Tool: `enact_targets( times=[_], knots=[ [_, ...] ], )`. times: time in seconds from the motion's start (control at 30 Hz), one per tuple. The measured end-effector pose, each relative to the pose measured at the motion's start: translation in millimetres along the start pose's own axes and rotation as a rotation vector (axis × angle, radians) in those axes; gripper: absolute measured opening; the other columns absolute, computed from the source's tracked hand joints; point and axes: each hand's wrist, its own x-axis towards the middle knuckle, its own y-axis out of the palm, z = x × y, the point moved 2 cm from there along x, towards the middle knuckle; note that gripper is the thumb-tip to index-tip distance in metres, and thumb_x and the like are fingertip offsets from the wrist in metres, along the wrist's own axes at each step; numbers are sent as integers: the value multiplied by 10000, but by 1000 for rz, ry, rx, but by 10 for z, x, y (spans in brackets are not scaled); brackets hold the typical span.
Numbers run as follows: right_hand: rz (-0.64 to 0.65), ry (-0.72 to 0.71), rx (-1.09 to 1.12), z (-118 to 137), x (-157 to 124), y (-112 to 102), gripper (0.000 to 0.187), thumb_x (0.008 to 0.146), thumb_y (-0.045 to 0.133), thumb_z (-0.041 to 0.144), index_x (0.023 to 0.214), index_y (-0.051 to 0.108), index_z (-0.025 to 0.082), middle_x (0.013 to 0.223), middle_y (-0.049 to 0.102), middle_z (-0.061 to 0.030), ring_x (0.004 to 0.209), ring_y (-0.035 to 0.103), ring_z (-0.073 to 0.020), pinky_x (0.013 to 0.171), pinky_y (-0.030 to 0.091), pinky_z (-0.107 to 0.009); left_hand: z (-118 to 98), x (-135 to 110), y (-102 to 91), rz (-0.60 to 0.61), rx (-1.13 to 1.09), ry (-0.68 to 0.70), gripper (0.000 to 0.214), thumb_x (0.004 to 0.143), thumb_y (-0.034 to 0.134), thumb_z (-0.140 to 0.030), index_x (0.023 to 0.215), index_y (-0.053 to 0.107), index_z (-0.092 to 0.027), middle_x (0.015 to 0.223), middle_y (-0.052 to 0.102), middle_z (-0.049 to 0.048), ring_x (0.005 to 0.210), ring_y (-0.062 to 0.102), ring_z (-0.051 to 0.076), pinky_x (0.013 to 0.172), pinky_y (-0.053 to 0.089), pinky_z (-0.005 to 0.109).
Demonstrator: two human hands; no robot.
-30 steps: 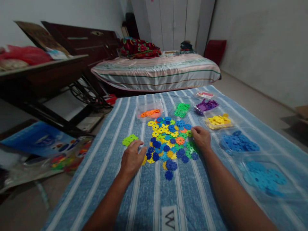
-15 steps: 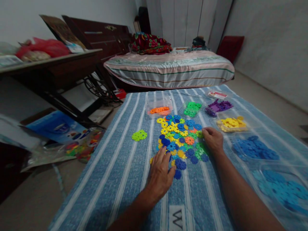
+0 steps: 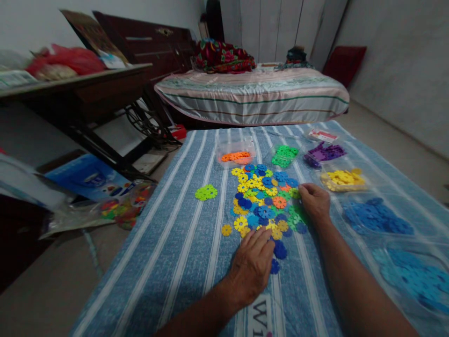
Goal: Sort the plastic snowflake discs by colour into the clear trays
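Note:
A loose pile of notched plastic discs point(image 3: 265, 212) in yellow, several blues, green and orange lies on the striped cloth. My left hand point(image 3: 253, 262) rests palm down at the near edge of the pile, fingers stretched over yellow and dark blue discs. On the pile's right side, my right hand point(image 3: 315, 202) is closed, thumb and fingertips pinched at a light green disc point(image 3: 294, 193). A small separate group of light green discs point(image 3: 206, 192) lies left of the pile. One yellow disc point(image 3: 226, 230) sits apart at the pile's near left.
Clear containers hold sorted discs: orange point(image 3: 235, 156) and green point(image 3: 285, 156) at the back, purple point(image 3: 324, 153), yellow point(image 3: 343, 179), blue point(image 3: 377, 216) and light blue point(image 3: 417, 276) down the right. A bed point(image 3: 252, 96) stands beyond; a sewing-machine table point(image 3: 80, 84) is at left.
My left hand has slid right and nearer me, uncovering yellow and blue discs at the pile's near left. My right hand stays at the light green disc. The view has shifted slightly.

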Motion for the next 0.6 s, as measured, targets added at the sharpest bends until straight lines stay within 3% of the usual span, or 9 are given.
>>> enact_targets(
  times=[0.17,0.3,0.43,0.6],
  knots=[
    [-6,11,-5,-19,-2,-1,376,736,553,488,784,748,170,663,680,-30,677,613,-206,678,432,-313,-50,11,-26,-42,-108,80,214,914,444,-110,1030,619,-155,1179,691,127,1138,636,236,988,534,410],
    [-11,-12,3,-19,1,0,384,732,550,494,776,748,168,663,681,-35,681,612,-209,676,436,-314,6,59,-81,-170,-170,90,199,926,436,-91,957,622,-152,989,722,108,939,684,187,862,569,322],
    [-16,-10,20,0,-3,0,383,732,541,494,768,743,170,663,679,-34,675,610,-207,679,439,-313,342,94,-189,-308,-30,-101,177,928,455,-105,930,623,-157,881,693,85,850,660,189,786,561,313],
    [-22,-1,18,36,-12,-9,375,723,537,491,750,738,176,650,673,-30,669,607,-203,661,432,-305,792,62,-312,-267,175,-355,120,891,532,-186,943,640,-176,923,674,84,890,640,231,808,547,359]
  ],
)
